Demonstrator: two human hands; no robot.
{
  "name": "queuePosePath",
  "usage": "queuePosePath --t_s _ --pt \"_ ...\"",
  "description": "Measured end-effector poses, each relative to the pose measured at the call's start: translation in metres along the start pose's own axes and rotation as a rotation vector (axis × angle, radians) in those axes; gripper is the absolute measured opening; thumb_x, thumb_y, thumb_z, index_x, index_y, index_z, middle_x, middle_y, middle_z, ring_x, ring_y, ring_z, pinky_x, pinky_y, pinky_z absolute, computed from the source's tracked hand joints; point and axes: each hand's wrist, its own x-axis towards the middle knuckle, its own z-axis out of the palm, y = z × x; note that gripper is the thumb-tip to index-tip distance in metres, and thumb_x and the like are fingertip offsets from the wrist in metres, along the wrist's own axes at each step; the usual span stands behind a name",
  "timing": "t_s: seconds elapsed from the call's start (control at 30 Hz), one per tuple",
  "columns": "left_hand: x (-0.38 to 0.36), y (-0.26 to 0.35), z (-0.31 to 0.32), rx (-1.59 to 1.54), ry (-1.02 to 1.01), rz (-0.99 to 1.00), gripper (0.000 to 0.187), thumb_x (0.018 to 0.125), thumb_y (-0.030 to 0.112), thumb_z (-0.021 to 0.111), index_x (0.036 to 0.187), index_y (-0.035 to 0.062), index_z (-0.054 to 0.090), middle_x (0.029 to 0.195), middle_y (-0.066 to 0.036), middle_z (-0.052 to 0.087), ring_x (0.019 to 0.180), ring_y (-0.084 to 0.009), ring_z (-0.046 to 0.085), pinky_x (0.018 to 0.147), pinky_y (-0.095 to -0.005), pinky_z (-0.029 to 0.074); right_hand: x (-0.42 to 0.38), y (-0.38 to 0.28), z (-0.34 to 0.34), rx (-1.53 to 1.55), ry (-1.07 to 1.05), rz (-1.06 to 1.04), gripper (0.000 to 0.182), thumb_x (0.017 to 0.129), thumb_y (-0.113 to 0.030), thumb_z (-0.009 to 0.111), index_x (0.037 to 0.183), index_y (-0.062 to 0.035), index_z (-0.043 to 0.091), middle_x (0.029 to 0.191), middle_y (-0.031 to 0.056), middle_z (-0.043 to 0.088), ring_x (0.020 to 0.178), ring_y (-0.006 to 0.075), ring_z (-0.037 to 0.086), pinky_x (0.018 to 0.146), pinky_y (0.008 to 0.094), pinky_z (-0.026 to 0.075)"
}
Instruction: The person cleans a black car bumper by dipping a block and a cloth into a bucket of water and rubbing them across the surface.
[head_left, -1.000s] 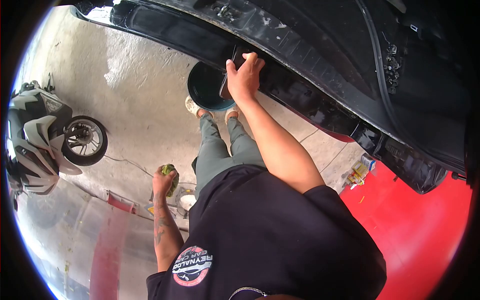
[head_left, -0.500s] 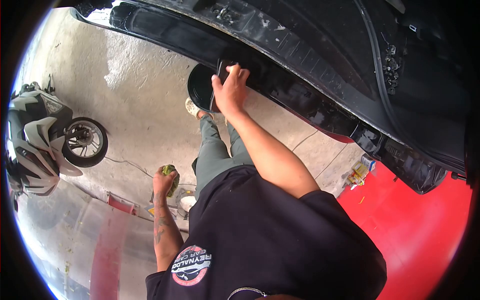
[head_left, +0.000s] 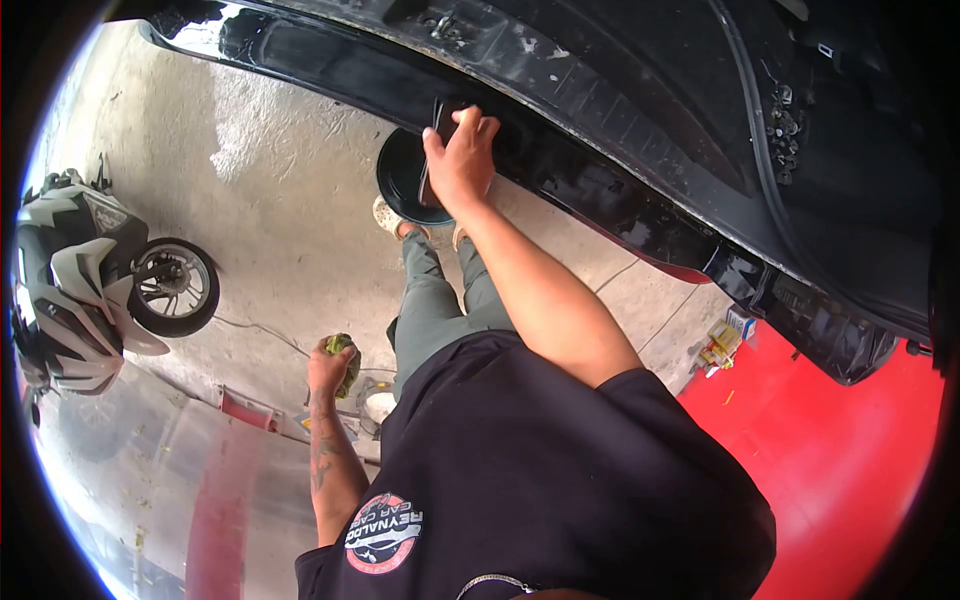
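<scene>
My right hand is wrapped over a long, flat dark block, thumb on one side and fingers bent over the other. Its upper end lies against the glossy black bumper of a vehicle. Behind the block, a round black bucket stands on the floor by my feet, partly covered by the hand and block. Low at my left side, my left hand is closed around a crumpled yellow-green cloth, away from the bumper.
A white and grey motorbike stands at the left. The vehicle's open cargo area lies beyond the bumper, with small metal parts inside. Boxes and bottles sit beside a red panel. A cable crosses the concrete floor.
My right hand and the block have shifted slightly up along the bumper, and the block's upper end sits a little higher. My left hand barely moves, still gripping the cloth.
</scene>
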Motion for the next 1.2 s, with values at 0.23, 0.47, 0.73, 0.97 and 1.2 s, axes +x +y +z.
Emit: queuePosePath --t_s 0.23,0.47,0.73,0.97,1.2 --pt "0.007 -0.013 0.005 -0.004 0.009 0.016 0.058 0.076 0.035 0.077 0.123 0.003 0.067 0.107 -0.025 0.073 0.104 -0.0383 0.07 0.092 -0.0452 0.055 -0.015 0.01 0.001 -0.029 -0.022 -0.052 0.048 0.087 -0.026 0.075 0.119 -0.0075 0.045 0.12 0.0203 0.047 0.104 0.0439 0.061 0.083 0.0486 0.056" --pt "0.004 -0.001 -0.001 -0.029 0.013 0.018 0.058 0.075 0.035 0.077 0.122 0.003 0.068 0.108 -0.024 0.073 0.104 -0.0386 0.07 0.091 -0.0458 0.055 -0.001 0.002 -0.01 -0.011 0.024 0.06 0.045 0.086 -0.021 0.076 0.117 -0.0066 0.048 0.118 0.0197 0.049 0.107 0.0411 0.061 0.083 0.0483 0.056" --pt "0.009 0.0 -0.001 -0.024 0.004 0.022 0.058 0.075 0.035 0.077 0.123 0.0041 0.068 0.107 -0.024 0.073 0.104 -0.0369 0.071 0.091 -0.045 0.055 0.007 0.014 -0.022 -0.017 0.045 0.092 0.049 0.087 -0.026 0.075 0.121 -0.0084 0.045 0.121 0.0205 0.049 0.107 0.0424 0.06 0.083 0.0509 0.054" --pt "0.008 0.013 -0.004 -0.037 0.013 0.062 0.058 0.075 0.033 0.077 0.126 0.0056 0.067 0.109 -0.022 0.073 0.104 -0.0362 0.071 0.091 -0.0431 0.055 -0.004 0.026 -0.024 -0.051 0.043 0.065 0.049 0.087 -0.028 0.074 0.121 -0.009 0.045 0.122 0.0204 0.048 0.107 0.0425 0.06 0.085 0.0518 0.054" --pt "0.015 0.052 -0.013 -0.302 -0.08 0.273 0.049 0.079 0.026 0.075 0.124 0.0086 0.069 0.106 -0.019 0.075 0.1 -0.03 0.073 0.089 -0.0398 0.056 -0.011 0.035 -0.024 -0.078 -0.01 0.07 0.049 0.087 -0.028 0.075 0.121 -0.0086 0.045 0.122 0.0188 0.048 0.106 0.0411 0.061 0.084 0.0493 0.055"
